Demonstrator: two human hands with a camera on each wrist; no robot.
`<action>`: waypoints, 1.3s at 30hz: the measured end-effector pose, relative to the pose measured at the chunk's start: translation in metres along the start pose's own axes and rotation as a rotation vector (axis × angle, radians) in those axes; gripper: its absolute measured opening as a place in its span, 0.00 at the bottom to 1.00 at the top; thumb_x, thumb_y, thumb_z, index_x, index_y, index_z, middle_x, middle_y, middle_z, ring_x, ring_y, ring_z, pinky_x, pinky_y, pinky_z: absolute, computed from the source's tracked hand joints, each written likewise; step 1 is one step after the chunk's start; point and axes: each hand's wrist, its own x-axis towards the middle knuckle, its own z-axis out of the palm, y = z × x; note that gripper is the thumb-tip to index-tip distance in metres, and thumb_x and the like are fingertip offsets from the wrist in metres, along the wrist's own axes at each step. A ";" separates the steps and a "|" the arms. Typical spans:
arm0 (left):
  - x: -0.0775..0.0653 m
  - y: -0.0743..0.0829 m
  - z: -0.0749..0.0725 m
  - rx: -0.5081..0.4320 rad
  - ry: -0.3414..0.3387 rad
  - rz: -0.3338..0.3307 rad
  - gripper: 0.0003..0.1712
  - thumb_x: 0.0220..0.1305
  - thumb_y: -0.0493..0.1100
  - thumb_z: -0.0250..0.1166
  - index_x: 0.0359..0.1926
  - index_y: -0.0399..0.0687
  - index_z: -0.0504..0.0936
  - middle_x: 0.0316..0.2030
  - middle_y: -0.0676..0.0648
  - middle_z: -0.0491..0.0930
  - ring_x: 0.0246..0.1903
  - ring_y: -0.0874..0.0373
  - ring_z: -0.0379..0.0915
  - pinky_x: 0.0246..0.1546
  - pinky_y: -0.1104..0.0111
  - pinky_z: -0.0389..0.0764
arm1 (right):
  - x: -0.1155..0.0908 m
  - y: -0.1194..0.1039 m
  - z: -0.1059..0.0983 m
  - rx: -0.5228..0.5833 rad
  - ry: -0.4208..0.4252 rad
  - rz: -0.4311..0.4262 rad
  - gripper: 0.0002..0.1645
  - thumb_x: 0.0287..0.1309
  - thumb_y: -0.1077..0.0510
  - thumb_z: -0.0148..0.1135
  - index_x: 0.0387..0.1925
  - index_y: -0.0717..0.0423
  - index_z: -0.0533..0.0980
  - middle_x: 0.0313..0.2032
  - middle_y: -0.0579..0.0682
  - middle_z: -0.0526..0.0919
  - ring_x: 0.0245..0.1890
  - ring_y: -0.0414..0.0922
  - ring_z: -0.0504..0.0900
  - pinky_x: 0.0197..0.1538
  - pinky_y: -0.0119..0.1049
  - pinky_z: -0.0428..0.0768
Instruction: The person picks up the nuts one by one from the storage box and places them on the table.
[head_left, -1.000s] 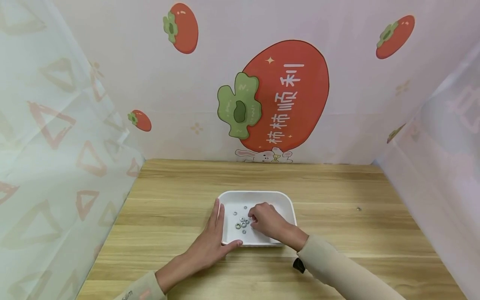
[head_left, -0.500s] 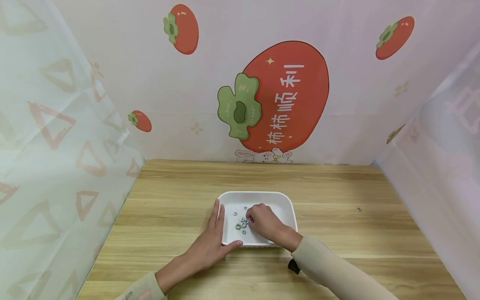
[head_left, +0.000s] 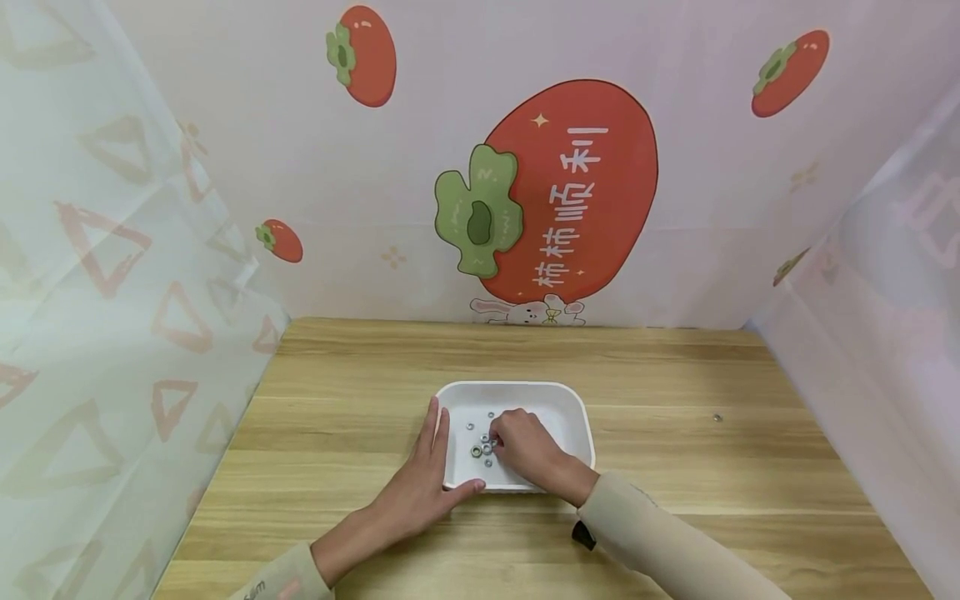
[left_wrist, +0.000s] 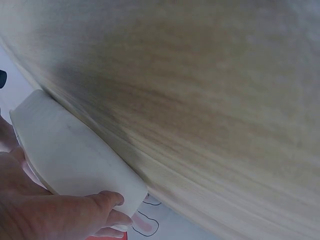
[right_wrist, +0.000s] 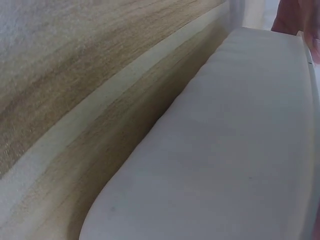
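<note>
A shallow white tray [head_left: 570, 417] sits on the wooden table, with several small metal nuts [head_left: 476, 452] in its left half. My left hand [head_left: 416, 492] grips the near left corner of the tray, fingers along the left side and thumb on the front rim. In the left wrist view, that hand [left_wrist: 55, 215] lies against the tray's outer wall [left_wrist: 75, 150]. My right hand [head_left: 531, 450] reaches over the front rim, fingers curled down at the clustered nuts. Its fingertips overlap one nut, and I cannot tell whether they pinch it. The right wrist view is mostly tray wall [right_wrist: 210, 150].
One small metal piece [head_left: 717, 417] lies apart on the table [head_left: 660, 375] at the right. A dark object [head_left: 582, 535] shows beside the right sleeve. Printed sheets [head_left: 705, 208] stand behind the table and along both sides.
My right hand has shifted slightly left within the tray, its fingertips now covering part of the nut cluster. The left hand and the tray have stayed in place.
</note>
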 end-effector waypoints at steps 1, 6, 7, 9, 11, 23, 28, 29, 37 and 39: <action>0.000 0.000 0.000 0.001 -0.001 0.000 0.68 0.68 0.70 0.66 0.84 0.33 0.40 0.85 0.38 0.25 0.80 0.39 0.50 0.66 0.49 0.75 | 0.000 0.000 0.000 -0.003 0.000 -0.001 0.10 0.54 0.72 0.71 0.24 0.56 0.86 0.21 0.42 0.80 0.24 0.37 0.70 0.30 0.32 0.72; 0.000 0.000 0.000 0.001 0.001 0.003 0.68 0.68 0.70 0.66 0.84 0.34 0.40 0.85 0.39 0.24 0.80 0.39 0.51 0.66 0.49 0.75 | 0.000 0.000 -0.001 -0.004 -0.003 -0.008 0.11 0.56 0.71 0.71 0.23 0.55 0.85 0.22 0.43 0.81 0.24 0.37 0.69 0.30 0.32 0.72; 0.001 0.000 0.000 0.001 0.000 0.003 0.68 0.68 0.70 0.66 0.84 0.34 0.39 0.85 0.40 0.24 0.80 0.39 0.51 0.66 0.49 0.75 | -0.001 0.000 -0.001 -0.007 -0.004 -0.008 0.11 0.57 0.71 0.72 0.23 0.55 0.85 0.22 0.43 0.81 0.24 0.37 0.70 0.31 0.32 0.72; 0.001 0.000 0.000 0.001 0.001 0.005 0.68 0.68 0.70 0.66 0.84 0.34 0.39 0.85 0.40 0.24 0.80 0.39 0.51 0.66 0.49 0.75 | -0.001 -0.001 -0.002 -0.009 -0.007 -0.005 0.11 0.58 0.70 0.72 0.23 0.55 0.86 0.22 0.43 0.82 0.24 0.36 0.70 0.31 0.32 0.73; 0.001 0.000 0.000 -0.003 0.002 0.006 0.68 0.68 0.70 0.67 0.84 0.34 0.39 0.85 0.40 0.24 0.80 0.39 0.50 0.66 0.49 0.75 | -0.001 -0.001 -0.002 -0.010 -0.012 0.001 0.11 0.58 0.70 0.72 0.24 0.55 0.87 0.23 0.44 0.83 0.24 0.36 0.70 0.31 0.31 0.73; 0.002 -0.001 0.000 0.000 0.000 0.005 0.68 0.68 0.70 0.67 0.84 0.34 0.39 0.85 0.40 0.23 0.80 0.39 0.50 0.66 0.49 0.76 | -0.004 0.003 -0.007 0.039 0.015 0.027 0.06 0.60 0.68 0.74 0.30 0.55 0.88 0.28 0.44 0.87 0.28 0.36 0.76 0.35 0.33 0.78; 0.001 0.000 0.000 -0.003 -0.004 0.000 0.68 0.68 0.70 0.67 0.84 0.34 0.39 0.85 0.41 0.22 0.80 0.38 0.49 0.67 0.49 0.75 | -0.005 0.004 -0.011 0.079 0.028 0.046 0.04 0.60 0.67 0.74 0.33 0.57 0.90 0.31 0.46 0.90 0.29 0.36 0.78 0.37 0.34 0.80; 0.001 0.000 0.000 -0.003 -0.004 0.000 0.68 0.68 0.70 0.67 0.84 0.34 0.39 0.85 0.41 0.22 0.80 0.38 0.49 0.67 0.49 0.75 | -0.006 0.004 -0.012 0.085 0.031 0.050 0.04 0.60 0.67 0.74 0.33 0.57 0.90 0.31 0.47 0.90 0.30 0.36 0.79 0.37 0.34 0.81; 0.001 0.000 0.000 -0.010 -0.002 0.005 0.68 0.68 0.70 0.67 0.84 0.33 0.39 0.85 0.40 0.23 0.80 0.38 0.48 0.69 0.48 0.72 | -0.009 0.004 -0.018 0.105 0.094 0.052 0.04 0.58 0.68 0.74 0.35 0.59 0.90 0.31 0.48 0.90 0.30 0.37 0.83 0.36 0.32 0.82; 0.001 0.000 0.000 -0.009 -0.005 0.002 0.68 0.68 0.70 0.67 0.84 0.33 0.39 0.85 0.40 0.22 0.80 0.38 0.48 0.70 0.48 0.72 | -0.010 0.004 -0.021 0.114 0.111 0.058 0.04 0.58 0.68 0.75 0.35 0.59 0.90 0.30 0.47 0.90 0.29 0.36 0.83 0.36 0.31 0.81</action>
